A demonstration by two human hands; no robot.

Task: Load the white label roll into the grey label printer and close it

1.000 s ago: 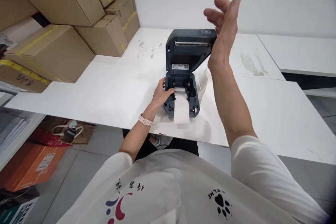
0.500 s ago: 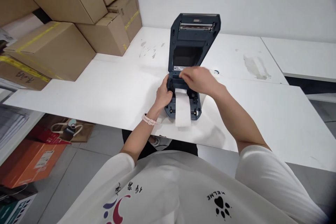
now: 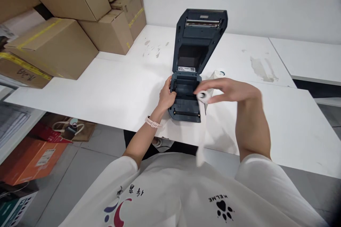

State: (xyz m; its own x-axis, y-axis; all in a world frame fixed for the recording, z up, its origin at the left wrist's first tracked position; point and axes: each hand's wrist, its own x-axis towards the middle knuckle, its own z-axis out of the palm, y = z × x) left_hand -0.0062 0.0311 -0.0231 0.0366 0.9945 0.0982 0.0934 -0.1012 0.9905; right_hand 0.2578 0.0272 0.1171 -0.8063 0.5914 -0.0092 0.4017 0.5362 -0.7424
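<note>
A dark blue label printer (image 3: pixel 186 110) stands on the white table with its lid (image 3: pixel 199 35) raised. My left hand (image 3: pixel 167 95) grips the left side of its base, thumb over the rim. Beside the right edge of the base, my right hand (image 3: pixel 226 88) holds a small white paper roll (image 3: pixel 203 95) between thumb and fingers. The roll's hollow core faces me, and a loose strip of paper hangs from it past the table edge. Inside the base, the roll bay shows bare dark plastic. Behind my right hand is a white object (image 3: pixel 217 74), mostly covered.
Cardboard boxes (image 3: pixel 106 32) with yellow tape are piled on the table (image 3: pixel 128 88) at the left. A white wall (image 3: pixel 239 0) rises behind. On the floor at lower left are an orange box (image 3: pixel 34 159) and a paper bag (image 3: pixel 87 131).
My right hand has lifted the paper roll out of the printer and moved it right, its strip swinging along. My left hand stays on the printer's side.
</note>
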